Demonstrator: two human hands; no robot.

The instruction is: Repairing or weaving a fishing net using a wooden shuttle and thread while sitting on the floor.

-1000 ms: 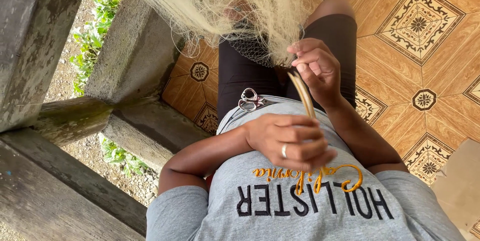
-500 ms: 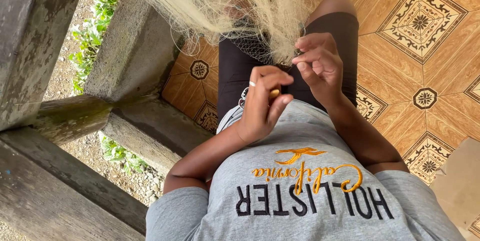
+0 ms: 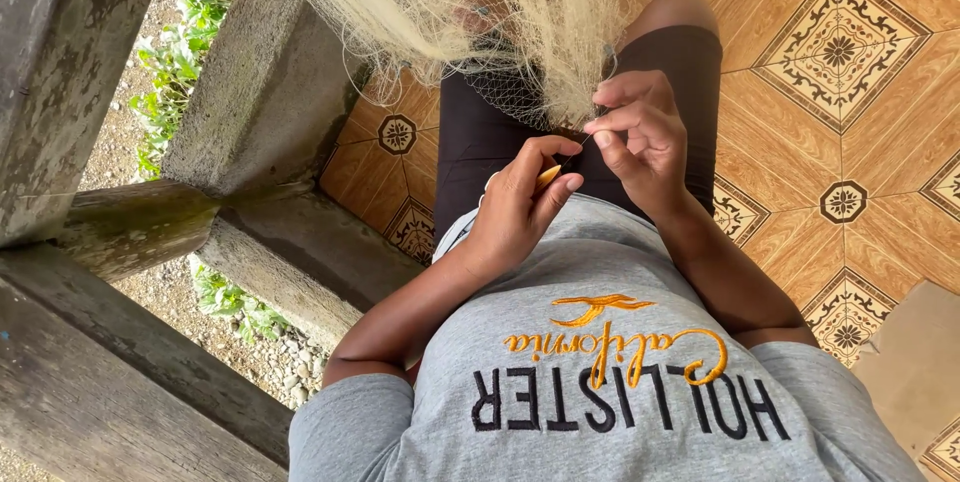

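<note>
Moving up off the lap since a moment ago, the left hand (image 3: 525, 204) now pinches a slim yellow wooden netting needle (image 3: 548, 177), meeting the right hand (image 3: 640, 137), which grips the pale fine-mesh fishing net (image 3: 470, 12). Weathered grey concrete railing (image 3: 130, 222) stands left; patterned orange floor tiles (image 3: 840, 52) lie right, the net draping over the lap and hiding the far knees.

The left hand (image 3: 520, 197) pinches a yellow needle (image 3: 548, 176). The right hand (image 3: 640, 137) grips pale netting (image 3: 480, 2) (hanging over the lap), above tiled floor (image 3: 840, 52).
</note>
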